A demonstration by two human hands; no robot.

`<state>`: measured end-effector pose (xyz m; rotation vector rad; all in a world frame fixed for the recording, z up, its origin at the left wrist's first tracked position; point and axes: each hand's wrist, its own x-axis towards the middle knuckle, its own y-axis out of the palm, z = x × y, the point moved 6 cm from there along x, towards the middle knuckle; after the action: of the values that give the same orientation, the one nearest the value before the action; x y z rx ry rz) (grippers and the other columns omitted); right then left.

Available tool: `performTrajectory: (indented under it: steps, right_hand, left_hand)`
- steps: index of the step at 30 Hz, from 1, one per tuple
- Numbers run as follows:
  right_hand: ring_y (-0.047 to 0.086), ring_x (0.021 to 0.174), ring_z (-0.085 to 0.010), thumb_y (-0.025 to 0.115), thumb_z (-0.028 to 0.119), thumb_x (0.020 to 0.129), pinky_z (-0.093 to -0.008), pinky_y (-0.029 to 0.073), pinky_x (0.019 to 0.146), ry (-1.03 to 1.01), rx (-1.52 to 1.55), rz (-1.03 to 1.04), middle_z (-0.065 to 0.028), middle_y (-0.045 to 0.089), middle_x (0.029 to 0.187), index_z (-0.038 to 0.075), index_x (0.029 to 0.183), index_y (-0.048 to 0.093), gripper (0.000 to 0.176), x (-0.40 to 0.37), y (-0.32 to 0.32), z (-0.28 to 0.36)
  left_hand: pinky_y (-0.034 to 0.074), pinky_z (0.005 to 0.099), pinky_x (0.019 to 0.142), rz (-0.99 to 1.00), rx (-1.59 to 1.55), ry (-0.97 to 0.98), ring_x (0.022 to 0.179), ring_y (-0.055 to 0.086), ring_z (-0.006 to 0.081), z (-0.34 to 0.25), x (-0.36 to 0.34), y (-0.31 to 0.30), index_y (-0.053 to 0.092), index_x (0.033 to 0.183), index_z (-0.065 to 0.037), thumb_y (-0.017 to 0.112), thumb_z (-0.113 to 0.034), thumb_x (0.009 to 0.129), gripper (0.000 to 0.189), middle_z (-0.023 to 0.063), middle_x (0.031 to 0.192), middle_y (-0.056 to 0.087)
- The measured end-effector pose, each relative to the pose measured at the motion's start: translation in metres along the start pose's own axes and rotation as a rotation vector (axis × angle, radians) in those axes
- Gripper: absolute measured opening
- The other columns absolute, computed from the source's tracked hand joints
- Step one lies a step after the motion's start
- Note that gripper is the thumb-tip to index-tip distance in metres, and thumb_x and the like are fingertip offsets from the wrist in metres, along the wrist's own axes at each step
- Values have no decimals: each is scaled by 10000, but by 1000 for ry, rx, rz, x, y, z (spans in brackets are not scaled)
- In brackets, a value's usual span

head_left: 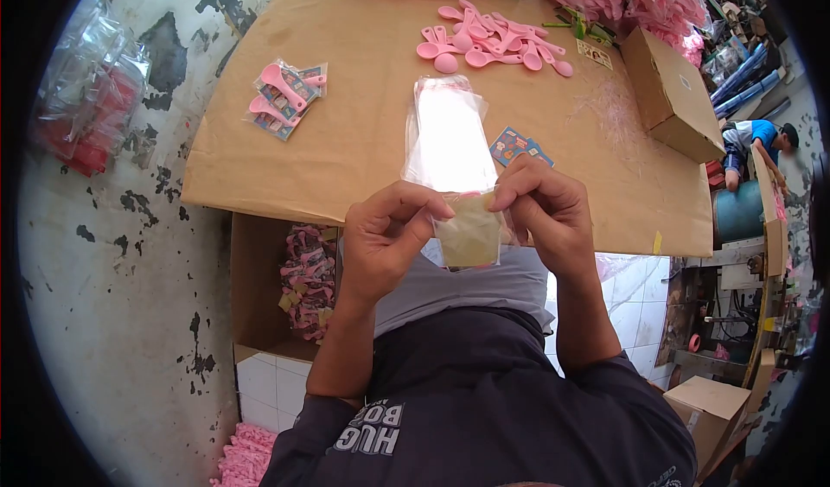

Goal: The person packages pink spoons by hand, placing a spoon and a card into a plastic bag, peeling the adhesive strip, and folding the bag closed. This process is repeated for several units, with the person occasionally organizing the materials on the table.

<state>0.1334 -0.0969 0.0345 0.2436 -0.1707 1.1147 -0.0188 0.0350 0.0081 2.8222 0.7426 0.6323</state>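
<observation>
Between my two hands is a small clear plastic bag (469, 235) with a flat tan piece inside and a trace of pink at its top edge. My left hand (385, 236) pinches its left upper corner between thumb and finger. On the opposite corner, my right hand (551, 215) pinches in the same way. Just beyond the hands lies a stack of clear plastic bags (450, 133), shiny with glare. Blue printed cards (517, 146) rest to its right. Farther back is a loose pile of pink measuring spoons (493, 39).
Packed spoon sets (287, 98) lie at the table's left. A cardboard box (674, 94) stands at the right edge, near large bags of pink spoons (622, 3). Below the table, an open carton (259, 284) holds packed pink pieces. Another person (752, 146) works at far right.
</observation>
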Motion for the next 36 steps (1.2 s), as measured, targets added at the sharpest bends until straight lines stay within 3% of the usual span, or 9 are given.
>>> performTrajectory:
  steps: [9,16,18,22,24,26,29,33,36]
  right_hand:
    - [591,807,-60,665,-30,932,-183,421,646,-51,-182,45,-30,648,952,-6,962,672,39,3,7,2]
    - [511,670,-10,842,73,875,-170,392,568,-122,39,-65,7,631,983,67,1187,554,425,2,15,-4]
    - [487,657,-13,841,66,870,-182,386,558,-86,-66,-53,8,633,967,69,1169,571,403,2,9,-7]
    - [453,633,-35,814,31,863,-216,378,555,-31,-614,-155,-3,634,905,66,1096,635,296,2,-1,-1]
    - [452,628,-47,798,45,874,-233,377,554,-30,-624,-253,-15,634,887,57,1066,651,242,1,-17,-4]
    - [452,622,-60,781,59,884,-250,377,554,-29,-634,-353,-28,633,869,48,1037,667,191,-1,-36,-1]
    - [605,805,-201,771,207,920,-342,477,681,7,-996,-435,-98,631,946,17,1068,667,263,-1,-62,9]
    - [613,996,-291,791,285,904,-411,495,818,91,-1201,-423,-128,607,1019,15,1087,660,351,-8,-77,-10]
    - [582,1078,-329,803,353,885,-457,482,900,147,-1221,-361,-141,589,1057,15,1089,650,423,-7,-75,-27]
  left_hand:
    - [552,246,815,-98,-15,-62,935,709,109,0,-3,1,655,1051,24,719,14,950,120,104,1042,763]
    - [587,280,834,-12,51,-195,979,737,154,3,-4,5,678,1274,20,760,-10,931,353,134,1101,779]
    - [590,289,849,14,101,-170,993,736,154,3,-4,3,681,1297,20,755,-9,935,371,133,1113,778]
    - [577,310,925,-211,328,170,1078,721,175,-35,5,-20,718,1221,25,707,22,960,261,157,1168,762]
    - [576,322,934,-352,555,478,1096,723,192,-56,15,-42,718,1206,27,709,20,961,245,144,1172,764]
    - [551,353,996,-436,885,552,1180,706,253,-64,18,-78,691,1247,18,650,68,955,299,172,1271,727]
    - [501,387,1064,-440,1130,230,1281,651,309,-67,37,-104,655,1297,7,581,94,933,381,207,1390,651]
    - [422,394,1130,-347,1227,207,1368,578,249,-45,36,-106,605,1388,-14,551,23,955,438,123,1414,656]
    - [494,343,925,-262,1081,83,1064,664,222,-15,39,-74,671,1282,0,673,-157,962,357,111,1135,716]
